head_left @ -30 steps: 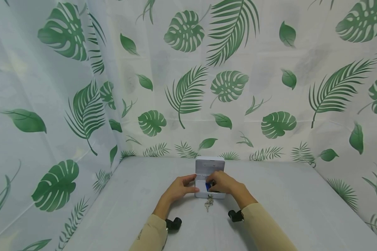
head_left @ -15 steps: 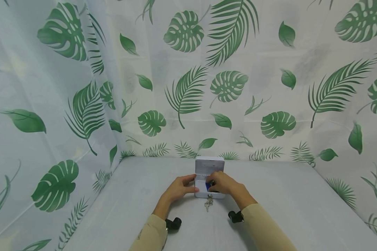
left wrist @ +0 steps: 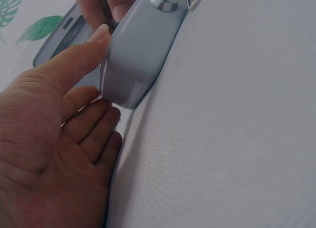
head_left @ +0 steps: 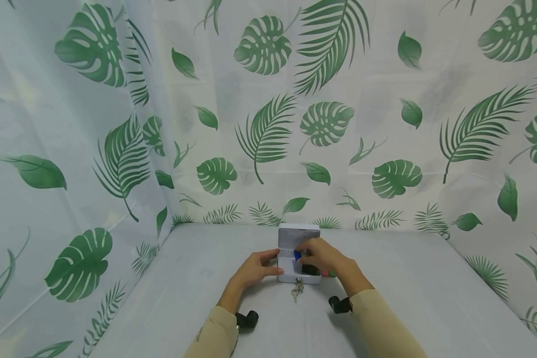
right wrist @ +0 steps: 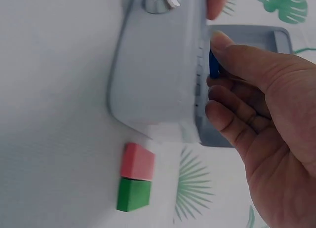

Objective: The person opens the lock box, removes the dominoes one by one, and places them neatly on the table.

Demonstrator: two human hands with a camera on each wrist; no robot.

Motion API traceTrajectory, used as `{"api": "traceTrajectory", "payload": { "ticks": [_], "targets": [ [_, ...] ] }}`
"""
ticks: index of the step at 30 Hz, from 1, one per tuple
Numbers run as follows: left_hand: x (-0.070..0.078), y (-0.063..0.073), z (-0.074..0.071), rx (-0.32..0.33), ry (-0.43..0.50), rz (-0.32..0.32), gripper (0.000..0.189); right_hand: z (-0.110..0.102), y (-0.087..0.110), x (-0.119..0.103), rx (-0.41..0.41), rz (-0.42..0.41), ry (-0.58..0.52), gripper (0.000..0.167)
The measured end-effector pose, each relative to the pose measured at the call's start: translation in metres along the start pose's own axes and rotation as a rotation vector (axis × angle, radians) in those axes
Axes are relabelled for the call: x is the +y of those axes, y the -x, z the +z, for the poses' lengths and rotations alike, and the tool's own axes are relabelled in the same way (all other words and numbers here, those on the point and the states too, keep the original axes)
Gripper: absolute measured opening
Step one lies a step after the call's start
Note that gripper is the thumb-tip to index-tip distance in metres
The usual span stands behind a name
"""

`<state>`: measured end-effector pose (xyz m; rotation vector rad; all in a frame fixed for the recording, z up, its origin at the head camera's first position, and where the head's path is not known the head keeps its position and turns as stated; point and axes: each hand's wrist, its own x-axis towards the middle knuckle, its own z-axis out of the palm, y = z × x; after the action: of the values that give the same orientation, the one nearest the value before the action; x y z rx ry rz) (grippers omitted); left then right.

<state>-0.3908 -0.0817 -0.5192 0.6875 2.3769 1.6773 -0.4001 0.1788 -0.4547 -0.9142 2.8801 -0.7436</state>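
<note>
Over the box (head_left: 286, 278), it's the right hand (head_left: 324, 256) in the thick of it, grip clamped on a blue piece (right wrist: 214, 65)! Right there between thumb and fingertips, the blue piece shows only as a narrow strip, the fingers hiding the rest. The head view puts it toward the back of the box, near the middle; whether it sits below the rim or just above, I can't tell.

Over to the left hand (head_left: 256, 268), and that grip has the box by its left end: thumb up on the near rim, forefinger reaching along the side, the other fingers loosely bent below. The lid (head_left: 286, 238) stands raised at the back. Down at the front, a round lock (right wrist: 160, 2) with keys (head_left: 296, 292) hanging from it, over the counter (head_left: 197, 268).

And look right! A red block (right wrist: 138, 162) sits just beside the box, a green block (right wrist: 134, 195) end to end with it on the far side, both on the counter and apart from the blue piece and the right grip. Behind it all, a leaf-print cloth (head_left: 268, 191) fills the background.
</note>
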Motion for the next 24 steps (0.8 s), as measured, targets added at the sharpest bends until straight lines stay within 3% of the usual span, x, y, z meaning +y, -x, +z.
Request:
{"api": "traceTrajectory", "payload": {
  "ticks": [11,24],
  "targets": [
    [0.001,0.000,0.001,0.007,-0.007,-0.007,0.071,-0.013,0.011,0.004,0.074,0.029,-0.055,0.035],
    [0.002,0.001,0.001,0.005,-0.024,-0.007,0.070,-0.004,0.021,0.013,0.131,0.050,-0.099,0.031]
  ]
}}
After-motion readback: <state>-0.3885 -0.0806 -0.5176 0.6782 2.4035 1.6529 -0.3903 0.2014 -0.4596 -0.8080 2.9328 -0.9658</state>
